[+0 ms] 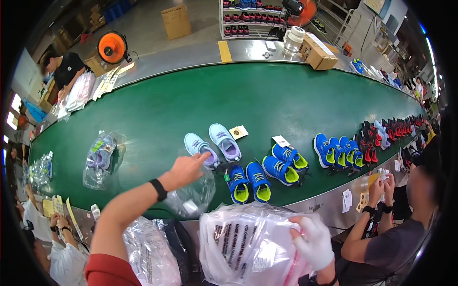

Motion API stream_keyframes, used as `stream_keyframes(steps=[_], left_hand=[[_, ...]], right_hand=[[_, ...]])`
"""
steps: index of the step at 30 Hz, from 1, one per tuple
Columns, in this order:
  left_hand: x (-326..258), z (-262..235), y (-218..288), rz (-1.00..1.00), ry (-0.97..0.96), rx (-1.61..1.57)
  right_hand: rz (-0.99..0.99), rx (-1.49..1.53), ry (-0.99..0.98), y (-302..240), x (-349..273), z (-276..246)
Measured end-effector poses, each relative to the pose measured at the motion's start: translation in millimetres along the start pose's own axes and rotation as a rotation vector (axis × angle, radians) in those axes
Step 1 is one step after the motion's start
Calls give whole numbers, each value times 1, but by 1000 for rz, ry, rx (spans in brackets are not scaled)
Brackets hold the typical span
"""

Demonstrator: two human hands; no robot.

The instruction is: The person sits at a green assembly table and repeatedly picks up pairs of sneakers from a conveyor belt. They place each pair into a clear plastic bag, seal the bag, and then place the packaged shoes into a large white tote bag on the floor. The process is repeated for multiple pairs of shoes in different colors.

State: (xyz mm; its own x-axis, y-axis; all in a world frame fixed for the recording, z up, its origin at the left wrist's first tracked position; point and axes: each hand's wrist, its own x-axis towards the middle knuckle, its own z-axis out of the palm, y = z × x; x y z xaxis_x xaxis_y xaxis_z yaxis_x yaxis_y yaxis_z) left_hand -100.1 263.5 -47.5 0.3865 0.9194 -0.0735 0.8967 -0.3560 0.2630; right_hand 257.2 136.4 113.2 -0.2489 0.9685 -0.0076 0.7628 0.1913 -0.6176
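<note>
My left hand [187,168] reaches over the green belt, its index finger stretched out at the opening of a light blue and lilac shoe [194,144]. The matching shoe [224,141] stands just to the right, with a small tag [238,132] by it. Beneath my left wrist, a crumpled clear plastic bag [191,191] lies on the belt; the hand's lower fingers are hidden. My right hand [312,242], in a white glove, pinches the upper right part of a plastic bag [250,245] on top of a printed stack at the near edge.
Blue and lime shoes [258,181] stand right of the pale pair, with more blue shoes [324,150] and red-black ones beyond. A bagged pair [100,155] lies left on the green belt [157,102]. More plastic bags [151,252] sit near my left arm. A co-worker [396,229] works close on the right.
</note>
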Motion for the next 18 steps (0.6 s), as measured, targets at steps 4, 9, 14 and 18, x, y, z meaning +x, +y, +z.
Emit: stream_keyframes(steps=[4, 9, 14, 18], left_hand=[[-4, 42, 18, 41, 30, -70], [18, 57, 15, 103, 61, -238], [47, 47, 20, 68, -150, -116], [66, 70, 28, 45, -117, -88]], right_hand=[[-152, 40, -106, -16, 26, 25], [-135, 3, -81, -13, 50, 46], [-97, -34, -144, -7, 42, 57], [-104, -28, -163, -9, 43, 56]])
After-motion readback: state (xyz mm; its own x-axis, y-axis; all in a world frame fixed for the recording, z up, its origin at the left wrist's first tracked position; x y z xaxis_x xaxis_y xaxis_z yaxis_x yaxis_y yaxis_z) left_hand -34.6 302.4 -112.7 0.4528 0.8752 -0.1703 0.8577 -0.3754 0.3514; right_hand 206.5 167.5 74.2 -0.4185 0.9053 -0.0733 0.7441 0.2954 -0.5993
